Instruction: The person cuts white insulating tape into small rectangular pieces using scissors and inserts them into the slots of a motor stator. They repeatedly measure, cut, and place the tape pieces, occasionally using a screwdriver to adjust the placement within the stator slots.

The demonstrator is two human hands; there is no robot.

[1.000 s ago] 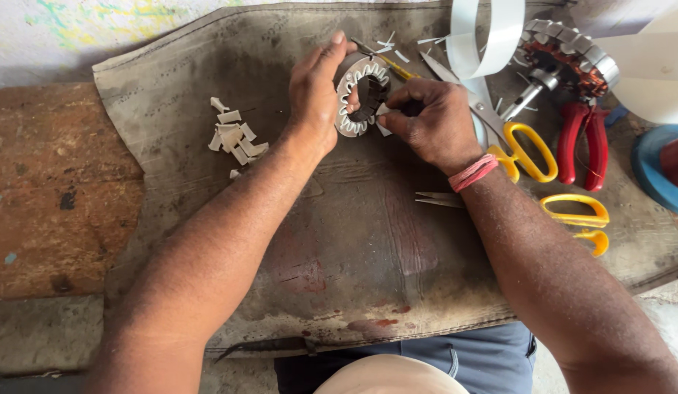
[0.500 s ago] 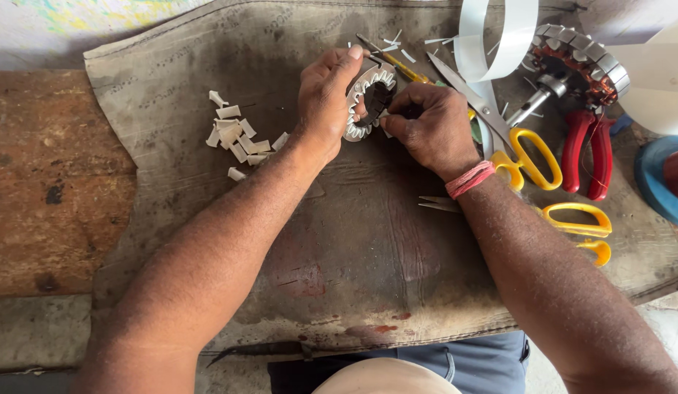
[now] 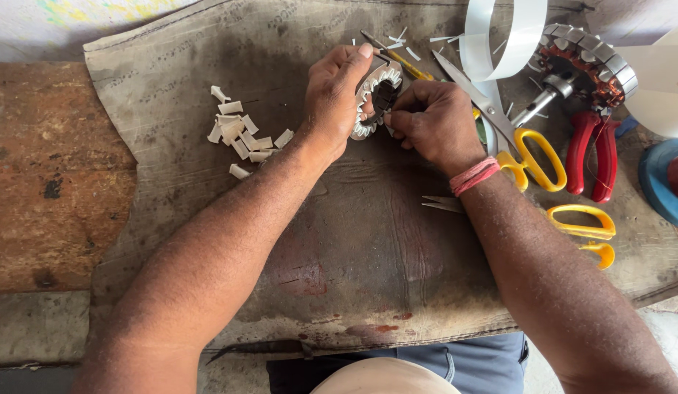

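A toothed metal ring (image 3: 373, 98) is gripped upright in the left hand (image 3: 337, 95) above the worn mat (image 3: 207, 182), while the right hand (image 3: 430, 120) is pinched at its slots. Left of the ring, paper slips (image 3: 240, 138) lie loose; a slipped pinch could likely tear a slip.
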